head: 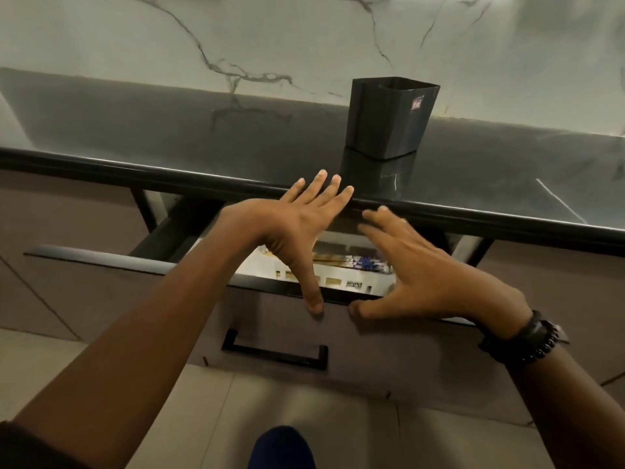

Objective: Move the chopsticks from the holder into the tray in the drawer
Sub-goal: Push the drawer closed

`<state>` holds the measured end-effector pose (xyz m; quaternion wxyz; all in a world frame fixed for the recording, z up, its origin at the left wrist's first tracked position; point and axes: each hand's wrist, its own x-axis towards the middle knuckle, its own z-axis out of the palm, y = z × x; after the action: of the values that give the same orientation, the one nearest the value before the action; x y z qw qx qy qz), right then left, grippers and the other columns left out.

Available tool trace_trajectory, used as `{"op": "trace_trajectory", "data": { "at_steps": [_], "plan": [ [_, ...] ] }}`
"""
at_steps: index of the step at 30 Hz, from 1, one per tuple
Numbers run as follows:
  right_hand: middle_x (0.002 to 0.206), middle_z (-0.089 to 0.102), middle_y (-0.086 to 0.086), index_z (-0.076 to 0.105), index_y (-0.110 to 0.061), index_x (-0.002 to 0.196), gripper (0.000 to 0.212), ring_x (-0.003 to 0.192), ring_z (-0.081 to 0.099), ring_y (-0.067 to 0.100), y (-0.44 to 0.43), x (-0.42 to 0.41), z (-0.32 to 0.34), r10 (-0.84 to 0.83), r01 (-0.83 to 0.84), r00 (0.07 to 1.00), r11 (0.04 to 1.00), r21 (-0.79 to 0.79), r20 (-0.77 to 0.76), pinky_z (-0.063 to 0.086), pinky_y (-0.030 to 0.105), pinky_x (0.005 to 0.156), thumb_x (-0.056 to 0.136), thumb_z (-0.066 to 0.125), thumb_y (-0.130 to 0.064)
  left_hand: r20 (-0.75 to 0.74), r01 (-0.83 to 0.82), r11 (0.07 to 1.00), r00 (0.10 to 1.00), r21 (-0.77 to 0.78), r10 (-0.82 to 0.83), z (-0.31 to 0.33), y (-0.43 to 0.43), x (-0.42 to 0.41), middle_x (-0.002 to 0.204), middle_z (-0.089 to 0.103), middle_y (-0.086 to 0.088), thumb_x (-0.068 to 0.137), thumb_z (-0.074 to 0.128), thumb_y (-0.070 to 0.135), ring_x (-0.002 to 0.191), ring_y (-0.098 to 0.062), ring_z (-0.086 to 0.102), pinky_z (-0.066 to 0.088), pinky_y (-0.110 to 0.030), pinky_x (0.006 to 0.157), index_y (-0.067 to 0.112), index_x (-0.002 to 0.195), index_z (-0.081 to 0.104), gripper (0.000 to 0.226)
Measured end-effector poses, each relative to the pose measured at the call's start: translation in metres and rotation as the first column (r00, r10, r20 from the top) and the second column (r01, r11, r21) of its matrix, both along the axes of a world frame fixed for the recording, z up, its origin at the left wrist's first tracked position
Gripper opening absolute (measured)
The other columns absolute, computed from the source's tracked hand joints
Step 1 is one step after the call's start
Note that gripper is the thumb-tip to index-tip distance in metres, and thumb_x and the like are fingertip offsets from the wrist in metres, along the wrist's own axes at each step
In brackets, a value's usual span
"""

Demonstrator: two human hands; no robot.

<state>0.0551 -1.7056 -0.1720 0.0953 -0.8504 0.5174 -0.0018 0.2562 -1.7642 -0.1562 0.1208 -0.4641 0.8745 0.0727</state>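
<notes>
white tray holding chopsticks sits in drawer, below both hands.

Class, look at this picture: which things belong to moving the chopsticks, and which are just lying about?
Belong to the job:
black square plastic holder
white slotted tray
patterned chopsticks, in the tray
open brown drawer
left hand
right hand

Just about:
dark glossy countertop
grey-veined marble wall
black beaded wristband
pale floor tiles
</notes>
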Motion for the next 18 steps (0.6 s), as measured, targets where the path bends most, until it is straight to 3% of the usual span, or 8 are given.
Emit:
{"op": "trace_trajectory", "data": {
  "at_steps": [3, 5, 8, 10, 13, 18],
  "plan": [
    [0.162, -0.021, -0.005, -0.010, -0.022, 0.155, 0.123, 0.142, -0.029, 0.008, -0.037, -0.011, -0.013, -0.066, 0.056, 0.996, 0.987, -0.149, -0.062, -0.018, 0.036, 0.116, 0.068, 0.047, -0.088, -0.032, -0.062, 0.998, 0.998, 0.009, 0.062, -0.005, -0.040, 0.003, 0.152, -0.039, 0.004, 0.039, 0.075, 0.081, 0.136, -0.019, -0.041, -0.018, -0.052, 0.115, 0.031, 0.145, -0.031, 0.158],
    [0.164, -0.009, -0.004, -0.006, -0.027, 0.154, 0.115, 0.147, -0.018, 0.011, -0.058, -0.014, -0.024, -0.117, 0.098, 0.991, 0.964, -0.249, -0.061, -0.013, 0.044, 0.120, 0.069, 0.037, -0.089, -0.056, -0.093, 0.995, 0.994, -0.023, 0.091, -0.010, -0.063, 0.006, 0.156, -0.032, 0.005, 0.045, 0.069, 0.084, 0.140, -0.019, -0.034, -0.014, -0.053, 0.117, 0.032, 0.147, -0.026, 0.149],
    [0.153, 0.034, 0.007, 0.030, -0.018, 0.149, 0.091, 0.142, 0.028, 0.023, -0.078, -0.011, -0.046, -0.144, 0.158, 0.987, 0.839, -0.520, 0.068, 0.015, 0.052, 0.120, 0.079, 0.053, -0.073, -0.144, -0.126, 0.966, 0.985, -0.226, 0.095, -0.028, -0.074, 0.002, 0.162, -0.012, 0.002, 0.070, 0.063, 0.073, 0.148, -0.020, -0.013, -0.004, -0.053, 0.119, 0.031, 0.152, -0.010, 0.118],
    [0.140, 0.050, 0.012, 0.047, -0.014, 0.138, 0.071, 0.128, 0.041, 0.027, -0.087, -0.009, -0.062, -0.126, 0.223, 0.973, 0.718, -0.659, 0.192, 0.029, 0.051, 0.112, 0.085, 0.061, -0.059, -0.174, -0.145, 0.889, 0.982, -0.434, 0.076, -0.043, -0.071, -0.005, 0.163, 0.004, -0.005, 0.077, 0.069, 0.056, 0.149, -0.026, 0.003, 0.008, -0.057, 0.118, 0.027, 0.153, 0.002, 0.105],
    [0.135, 0.052, 0.011, 0.050, -0.014, 0.132, 0.059, 0.125, 0.044, 0.027, -0.093, -0.009, -0.077, -0.090, 0.251, 0.963, 0.635, -0.731, 0.252, 0.032, 0.050, 0.107, 0.087, 0.070, -0.045, -0.239, -0.182, 0.809, 0.970, -0.559, 0.054, -0.058, -0.067, -0.008, 0.154, 0.033, -0.012, 0.062, 0.087, 0.036, 0.142, -0.032, 0.031, 0.028, -0.061, 0.109, 0.019, 0.148, 0.031, 0.103],
    [0.125, 0.049, 0.005, 0.053, -0.018, 0.122, 0.049, 0.114, 0.049, 0.025, -0.096, -0.002, -0.065, -0.109, 0.305, 0.947, 0.592, -0.746, 0.301, 0.034, 0.046, 0.103, 0.081, 0.078, -0.028, -0.367, -0.297, 0.776, 0.926, -0.556, 0.092, -0.054, -0.062, -0.012, 0.149, 0.043, -0.010, 0.064, 0.085, 0.018, 0.139, -0.029, 0.039, 0.028, -0.057, 0.110, 0.017, 0.142, 0.046, 0.087]
  ]
}}
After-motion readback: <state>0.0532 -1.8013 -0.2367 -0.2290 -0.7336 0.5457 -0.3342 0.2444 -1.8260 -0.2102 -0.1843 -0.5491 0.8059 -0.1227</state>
